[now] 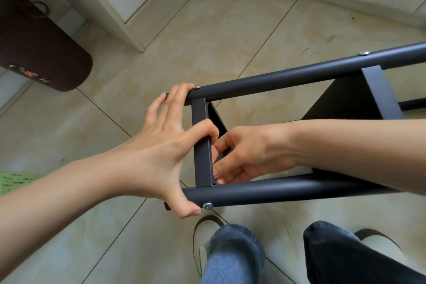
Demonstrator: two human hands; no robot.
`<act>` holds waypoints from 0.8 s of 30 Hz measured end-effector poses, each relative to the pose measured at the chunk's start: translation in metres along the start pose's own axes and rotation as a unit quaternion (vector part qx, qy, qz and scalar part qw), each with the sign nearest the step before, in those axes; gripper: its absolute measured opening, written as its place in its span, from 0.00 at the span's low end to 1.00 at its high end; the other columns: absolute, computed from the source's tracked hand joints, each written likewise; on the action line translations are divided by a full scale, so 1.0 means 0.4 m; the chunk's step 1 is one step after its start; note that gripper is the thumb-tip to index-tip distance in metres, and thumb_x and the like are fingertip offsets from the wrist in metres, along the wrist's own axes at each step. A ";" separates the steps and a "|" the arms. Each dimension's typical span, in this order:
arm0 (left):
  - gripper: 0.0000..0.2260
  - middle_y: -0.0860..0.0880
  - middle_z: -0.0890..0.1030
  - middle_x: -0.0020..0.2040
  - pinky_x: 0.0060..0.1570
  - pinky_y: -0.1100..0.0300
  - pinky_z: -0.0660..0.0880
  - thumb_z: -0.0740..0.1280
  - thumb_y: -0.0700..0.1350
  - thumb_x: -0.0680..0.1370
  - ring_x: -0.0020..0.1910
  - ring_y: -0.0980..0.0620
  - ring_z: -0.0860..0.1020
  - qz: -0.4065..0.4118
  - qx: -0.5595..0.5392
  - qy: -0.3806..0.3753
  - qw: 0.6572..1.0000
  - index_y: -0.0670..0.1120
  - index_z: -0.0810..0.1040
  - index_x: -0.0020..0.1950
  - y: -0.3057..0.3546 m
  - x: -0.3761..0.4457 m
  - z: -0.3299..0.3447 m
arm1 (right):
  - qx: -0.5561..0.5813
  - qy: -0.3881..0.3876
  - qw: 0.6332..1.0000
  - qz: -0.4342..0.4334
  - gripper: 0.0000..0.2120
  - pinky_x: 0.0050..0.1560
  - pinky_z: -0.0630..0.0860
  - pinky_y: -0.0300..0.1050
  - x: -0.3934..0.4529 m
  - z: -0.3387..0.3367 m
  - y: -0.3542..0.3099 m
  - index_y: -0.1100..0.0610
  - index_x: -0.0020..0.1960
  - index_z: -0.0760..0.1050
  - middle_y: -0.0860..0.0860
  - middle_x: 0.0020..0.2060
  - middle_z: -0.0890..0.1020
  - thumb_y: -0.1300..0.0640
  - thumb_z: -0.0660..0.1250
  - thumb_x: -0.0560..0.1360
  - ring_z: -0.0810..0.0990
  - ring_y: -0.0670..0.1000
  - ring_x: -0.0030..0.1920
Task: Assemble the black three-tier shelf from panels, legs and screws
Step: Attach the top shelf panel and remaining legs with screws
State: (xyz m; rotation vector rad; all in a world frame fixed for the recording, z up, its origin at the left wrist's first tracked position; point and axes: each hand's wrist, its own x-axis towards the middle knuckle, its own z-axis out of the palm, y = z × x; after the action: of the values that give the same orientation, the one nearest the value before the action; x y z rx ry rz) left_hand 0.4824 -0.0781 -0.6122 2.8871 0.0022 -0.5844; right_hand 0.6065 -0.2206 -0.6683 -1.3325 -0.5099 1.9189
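We have the shelf (299, 136) lying on its side across the middle and right of the frame, its two round legs running from centre out to the right edge. Our left hand (170, 147) spans the end panel (202, 143): fingers hooked over the upper leg (288, 76), forefinger curled on the panel edge, thumb pressed under the lower leg (288, 188) just beside a screw (208, 205). Our right hand (239, 157) reaches in behind the panel, fingers curled as if pinching something small, though what it holds is hidden. We judge this to be the fastening of the end panel to the legs; the next move likely calls for steadying the frame while a fitting is seated from inside. Screws already sit on the upper leg at centre (197, 87) and upper right (363, 53). Open floor (219, 37) lies above and left; a dark bag (39, 48) sits at upper left, well apart, and our feet are close below the lower leg
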 end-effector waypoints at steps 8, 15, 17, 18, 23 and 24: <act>0.46 0.47 0.29 0.74 0.63 0.62 0.18 0.67 0.80 0.49 0.63 0.56 0.13 -0.023 -0.019 -0.076 0.997 0.65 0.54 0.60 0.014 -0.009 -0.030 | -0.026 0.008 1.000 -0.014 0.06 0.52 0.81 0.46 -0.004 0.010 0.003 0.63 0.52 0.76 0.58 0.41 0.81 0.69 0.65 0.78 0.81 0.49 0.38; 0.49 0.48 0.22 0.72 0.70 0.49 0.24 0.66 0.83 0.49 0.66 0.52 0.14 -0.058 -0.032 -0.095 0.993 0.62 0.55 0.62 0.049 -0.020 -0.020 | -0.037 0.001 0.999 -0.005 0.11 0.50 0.82 0.45 -0.008 0.019 0.005 0.67 0.59 0.75 0.58 0.41 0.81 0.70 0.66 0.77 0.81 0.50 0.39; 0.47 0.46 0.25 0.74 0.73 0.46 0.27 0.64 0.83 0.51 0.70 0.49 0.17 -0.057 -0.016 -0.080 0.995 0.61 0.56 0.61 0.053 -0.025 -0.009 | -0.031 -0.007 0.999 -0.008 0.09 0.49 0.82 0.44 -0.008 0.020 0.005 0.63 0.56 0.75 0.56 0.39 0.81 0.71 0.65 0.77 0.81 0.49 0.37; 0.46 0.45 0.27 0.75 0.73 0.46 0.29 0.64 0.83 0.51 0.71 0.50 0.18 -0.053 -0.009 -0.067 0.996 0.60 0.57 0.61 0.053 -0.028 -0.004 | -0.028 -0.009 1.000 -0.009 0.09 0.48 0.82 0.43 -0.007 0.019 0.007 0.62 0.55 0.75 0.56 0.39 0.81 0.71 0.65 0.77 0.81 0.49 0.37; 0.42 0.49 0.42 0.75 0.72 0.50 0.39 0.66 0.79 0.51 0.72 0.57 0.29 -0.028 -0.010 0.002 1.000 0.60 0.64 0.57 0.051 -0.034 -0.001 | -0.052 -0.004 0.998 -0.016 0.03 0.48 0.83 0.44 -0.006 0.005 0.005 0.62 0.51 0.78 0.52 0.35 0.83 0.67 0.67 0.77 0.83 0.48 0.36; 0.41 0.50 0.44 0.74 0.70 0.51 0.41 0.65 0.79 0.51 0.70 0.58 0.31 -0.025 -0.014 0.014 0.999 0.60 0.66 0.57 0.051 -0.033 0.000 | -0.060 -0.001 0.998 -0.018 0.02 0.48 0.83 0.44 -0.008 0.002 0.002 0.61 0.49 0.78 0.52 0.35 0.84 0.65 0.68 0.78 0.83 0.48 0.37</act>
State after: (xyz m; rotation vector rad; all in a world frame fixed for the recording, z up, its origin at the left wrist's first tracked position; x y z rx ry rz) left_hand 0.4710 -0.0977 -0.6031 2.8754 0.0857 -0.5473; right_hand 0.6061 -0.2233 -0.6667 -1.3876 -0.6549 1.8868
